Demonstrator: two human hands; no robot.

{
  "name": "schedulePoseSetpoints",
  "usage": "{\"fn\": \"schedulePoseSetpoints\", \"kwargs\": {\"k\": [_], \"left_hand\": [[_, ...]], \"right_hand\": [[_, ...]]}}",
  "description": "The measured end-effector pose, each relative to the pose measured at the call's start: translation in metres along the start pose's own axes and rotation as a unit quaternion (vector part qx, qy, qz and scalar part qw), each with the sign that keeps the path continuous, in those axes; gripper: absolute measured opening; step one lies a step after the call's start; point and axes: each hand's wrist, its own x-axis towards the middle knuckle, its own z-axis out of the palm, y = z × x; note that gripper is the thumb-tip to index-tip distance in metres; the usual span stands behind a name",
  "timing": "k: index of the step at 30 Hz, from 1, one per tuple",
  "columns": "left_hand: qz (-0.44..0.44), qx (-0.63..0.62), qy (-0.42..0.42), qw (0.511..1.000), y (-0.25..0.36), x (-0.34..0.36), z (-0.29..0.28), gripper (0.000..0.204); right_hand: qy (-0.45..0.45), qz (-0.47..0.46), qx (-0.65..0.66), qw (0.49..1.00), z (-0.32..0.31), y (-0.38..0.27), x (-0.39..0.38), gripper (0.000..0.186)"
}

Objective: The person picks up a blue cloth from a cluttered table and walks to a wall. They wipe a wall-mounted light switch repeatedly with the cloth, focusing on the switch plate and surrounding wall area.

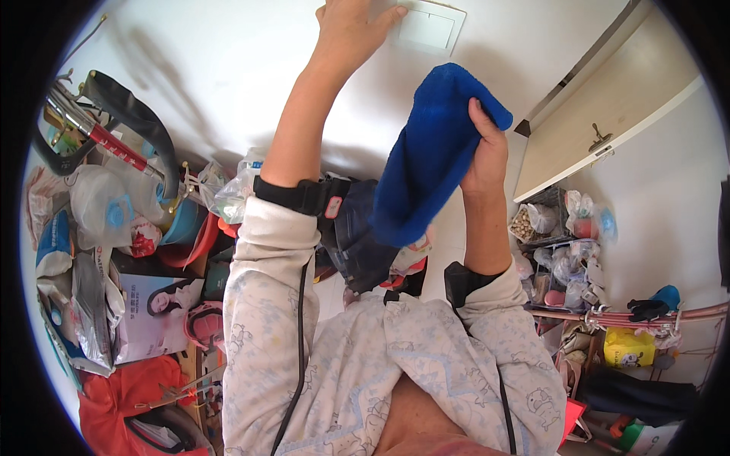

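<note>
My right hand (487,156) grips a deep-blue plush cloth (430,152) by its right side, the thumb pressed on top. The cloth hangs folded and slanting in front of the wall. Higher up, my left hand (350,30) reaches to the white wall with its thumb stretched out. The thumb tip lies at the left edge of a flat white panel cover (427,29) set in the wall. Some left fingers are cut off by the upper edge of the picture. No object shows in that hand.
A bicycle handlebar (114,144) juts in at the left above bags, a blue basin (185,220) and a red basin (190,247). To the right, a pale door (608,114) stands ajar beside racks of bagged goods (563,273). Rails with a yellow bag (630,347) are lower right.
</note>
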Motion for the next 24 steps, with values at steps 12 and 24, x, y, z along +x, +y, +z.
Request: {"fn": "schedulePoseSetpoints", "kwargs": {"k": [12,24], "left_hand": [[-0.089,-0.172,-0.01,0.981,0.129,-0.13,-0.018,0.033],[-0.15,-0.154,0.003,0.977,0.141,-0.141,0.004,0.034]], "right_hand": [[0.006,0.072,0.064,0.995,0.012,-0.011,-0.02,0.036],[0.012,0.087,0.076,0.993,0.017,-0.007,-0.038,0.043]]}}
